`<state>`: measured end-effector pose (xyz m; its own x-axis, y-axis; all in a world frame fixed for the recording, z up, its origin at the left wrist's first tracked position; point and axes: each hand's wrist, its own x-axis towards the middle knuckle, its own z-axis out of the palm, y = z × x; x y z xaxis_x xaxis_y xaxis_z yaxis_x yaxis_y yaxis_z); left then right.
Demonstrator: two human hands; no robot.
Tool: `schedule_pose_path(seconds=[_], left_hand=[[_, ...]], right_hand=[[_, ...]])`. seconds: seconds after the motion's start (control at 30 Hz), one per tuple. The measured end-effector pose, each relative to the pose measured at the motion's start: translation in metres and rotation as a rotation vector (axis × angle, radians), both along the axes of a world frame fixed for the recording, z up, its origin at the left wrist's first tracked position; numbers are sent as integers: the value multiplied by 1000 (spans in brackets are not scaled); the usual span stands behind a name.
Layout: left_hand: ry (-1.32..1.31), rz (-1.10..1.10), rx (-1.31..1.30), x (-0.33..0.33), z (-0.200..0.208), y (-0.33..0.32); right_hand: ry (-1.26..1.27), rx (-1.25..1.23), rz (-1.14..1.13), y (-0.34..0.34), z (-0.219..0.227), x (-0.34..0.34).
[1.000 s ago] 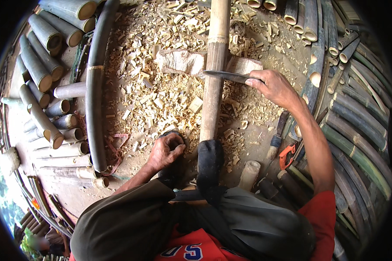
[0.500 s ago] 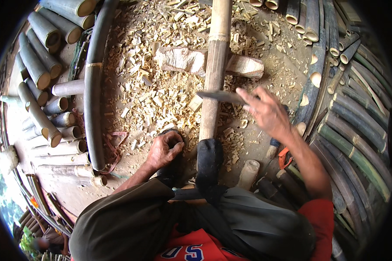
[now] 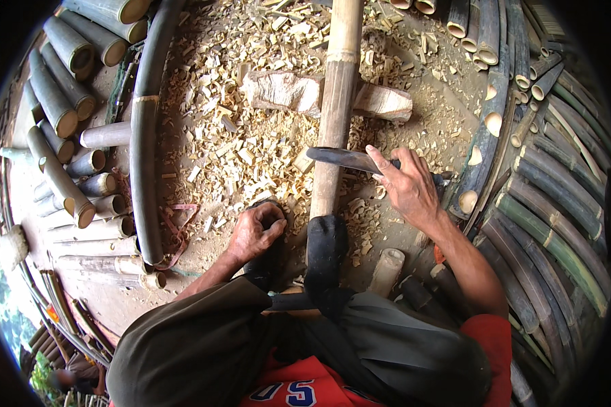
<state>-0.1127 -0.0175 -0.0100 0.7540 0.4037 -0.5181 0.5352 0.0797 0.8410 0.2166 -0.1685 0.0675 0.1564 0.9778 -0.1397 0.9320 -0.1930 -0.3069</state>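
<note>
Bamboo pole [image 3: 335, 117] runs lengthwise away, far end cropped; right hand [image 3: 415, 193] in closed grip round leftward-pointing knife [image 3: 343, 158], handle mostly hidden; left hand [image 3: 250, 235] curled, contents unclear.

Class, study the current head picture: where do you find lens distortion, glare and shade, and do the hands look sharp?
Head view: bamboo poles near the right rim look bowed, and the corners fall black; head view: glare washes out the background at lower left, while the lower right is shaded; head view: left hand, right hand and knife look fairly sharp.
</note>
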Motion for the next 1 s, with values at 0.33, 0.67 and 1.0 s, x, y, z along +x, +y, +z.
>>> schedule_pose_path(seconds=[0.33,0.67,1.0], left_hand=[[23,-13,-17,-4,-1,2],[28,-62,-41,4,1,6],[19,-32,-50,2,-2,6]], right_hand=[[295,-11,-82,5,5,-5],[371,-132,-319,50,11,54],[240,-226,-93,78,25,72]])
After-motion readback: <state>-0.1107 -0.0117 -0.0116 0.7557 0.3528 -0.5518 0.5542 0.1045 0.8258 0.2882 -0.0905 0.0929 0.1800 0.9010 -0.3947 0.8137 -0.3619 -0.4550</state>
